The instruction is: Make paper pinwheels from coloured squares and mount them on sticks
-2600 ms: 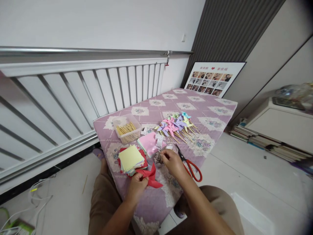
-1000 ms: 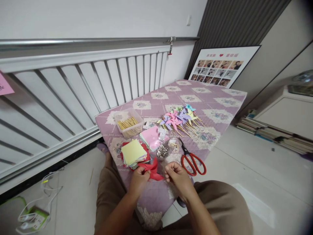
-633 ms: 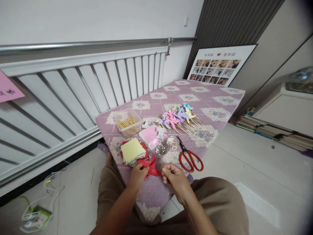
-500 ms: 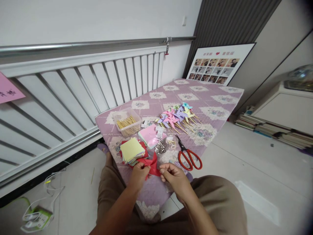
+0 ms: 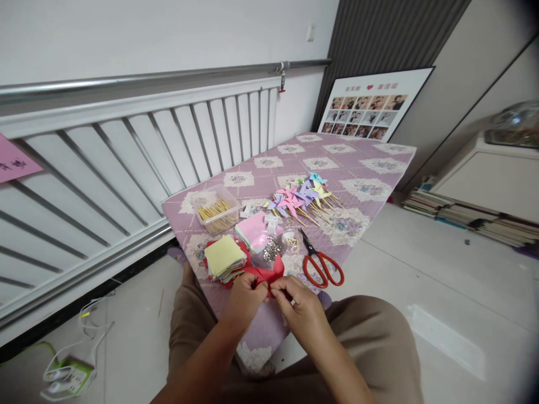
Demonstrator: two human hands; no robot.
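A red paper pinwheel (image 5: 275,270), its blades cut and folded, is held low over the near corner of the table. My left hand (image 5: 245,296) is closed in a pinch on its left side. From the right, my right hand (image 5: 300,303) pinches at its near edge, thumb and forefinger together; any small part between those fingertips is hidden. Just beyond my hands stand a clear container of small metal pieces (image 5: 273,250) and a small round tub of light-coloured bits (image 5: 291,242). A stack of square paper sheets (image 5: 226,256), yellow on top, lies left of the pinwheel.
Red-handled scissors (image 5: 322,267) lie open on the right. Behind are pink paper sheets (image 5: 252,231), a plastic box of wooden sticks (image 5: 216,212) and several finished pinwheels (image 5: 297,197). A radiator (image 5: 168,146) borders the table's left side. A power strip (image 5: 73,377) sits on the floor.
My right hand has moved left, closer to my left hand. The red pinwheel has turned, and a blade now stands up between my hands. The view has shifted slightly.
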